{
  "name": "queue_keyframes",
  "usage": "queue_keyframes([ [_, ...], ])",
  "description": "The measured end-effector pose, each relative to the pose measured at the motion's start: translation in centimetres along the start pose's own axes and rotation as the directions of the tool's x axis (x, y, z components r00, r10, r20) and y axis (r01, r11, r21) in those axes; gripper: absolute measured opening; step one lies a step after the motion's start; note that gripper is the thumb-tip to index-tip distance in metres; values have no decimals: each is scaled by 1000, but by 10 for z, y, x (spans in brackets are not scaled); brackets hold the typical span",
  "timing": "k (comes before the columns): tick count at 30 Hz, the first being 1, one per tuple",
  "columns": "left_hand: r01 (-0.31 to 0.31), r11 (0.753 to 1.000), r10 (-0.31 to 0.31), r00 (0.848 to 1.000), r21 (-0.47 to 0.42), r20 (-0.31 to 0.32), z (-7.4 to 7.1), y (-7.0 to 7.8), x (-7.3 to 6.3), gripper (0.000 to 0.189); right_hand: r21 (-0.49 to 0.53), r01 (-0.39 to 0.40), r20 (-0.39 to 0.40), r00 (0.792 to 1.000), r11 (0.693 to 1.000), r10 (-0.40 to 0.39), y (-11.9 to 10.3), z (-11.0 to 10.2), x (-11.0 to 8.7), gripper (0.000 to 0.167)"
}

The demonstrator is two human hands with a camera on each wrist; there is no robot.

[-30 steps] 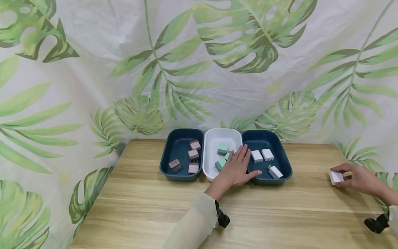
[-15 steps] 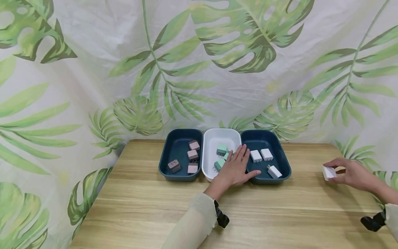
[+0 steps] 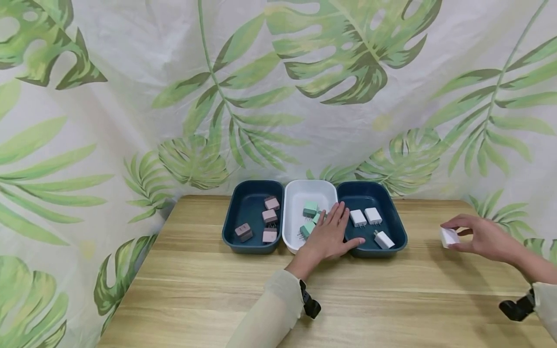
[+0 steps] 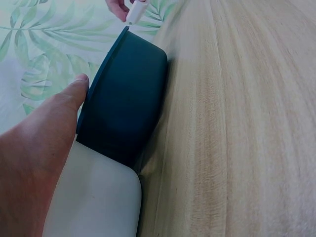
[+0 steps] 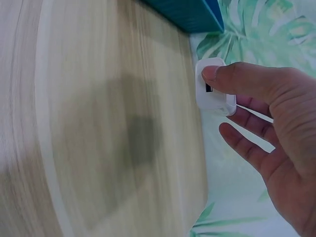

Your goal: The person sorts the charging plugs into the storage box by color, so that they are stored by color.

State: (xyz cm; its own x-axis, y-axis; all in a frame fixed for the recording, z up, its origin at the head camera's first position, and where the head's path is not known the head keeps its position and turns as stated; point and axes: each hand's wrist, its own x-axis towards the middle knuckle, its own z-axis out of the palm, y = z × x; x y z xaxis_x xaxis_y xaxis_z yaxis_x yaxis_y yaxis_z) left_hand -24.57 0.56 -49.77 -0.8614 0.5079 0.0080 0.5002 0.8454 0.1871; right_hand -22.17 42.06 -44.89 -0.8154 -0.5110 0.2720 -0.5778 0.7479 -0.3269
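A white USB charger plug (image 5: pixel 212 96) is pinched between the thumb and fingers of my right hand (image 3: pixel 489 241), held above the right side of the table; its dark port shows in the right wrist view. My left hand (image 3: pixel 326 237) lies with fingers spread over the front of the white tray (image 3: pixel 293 188) and the rim of the right dark blue tray (image 3: pixel 402 234). Under and beyond that hand sit several mint green charger plugs (image 3: pixel 311 209), partly hidden. Three white charger plugs, one at the front (image 3: pixel 384 239), lie in the right blue tray.
A second dark blue tray (image 3: pixel 243 193) on the left holds several pink charger plugs (image 3: pixel 270 216). The three trays stand side by side at the back of the wooden table (image 3: pixel 348 299). A leaf-patterned cloth (image 3: pixel 261 96) hangs behind.
My right hand has moved left and a little up with the white charger plug, towards the trays. The left hand has stayed in place over the trays.
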Motion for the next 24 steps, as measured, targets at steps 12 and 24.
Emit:
queue_keyframes([
  [12, -5, 1000, 5, 1000, -7, 9, 1, -1, 1, 98, -29, 45, -3, 999, 999, -45, -22, -3, 17, 49],
  [24, -5, 1000, 5, 1000, -9, 9, 1, 0, 1, 101, -72, 174, -46, 983, 982, -177, -36, -2, 34, 53],
])
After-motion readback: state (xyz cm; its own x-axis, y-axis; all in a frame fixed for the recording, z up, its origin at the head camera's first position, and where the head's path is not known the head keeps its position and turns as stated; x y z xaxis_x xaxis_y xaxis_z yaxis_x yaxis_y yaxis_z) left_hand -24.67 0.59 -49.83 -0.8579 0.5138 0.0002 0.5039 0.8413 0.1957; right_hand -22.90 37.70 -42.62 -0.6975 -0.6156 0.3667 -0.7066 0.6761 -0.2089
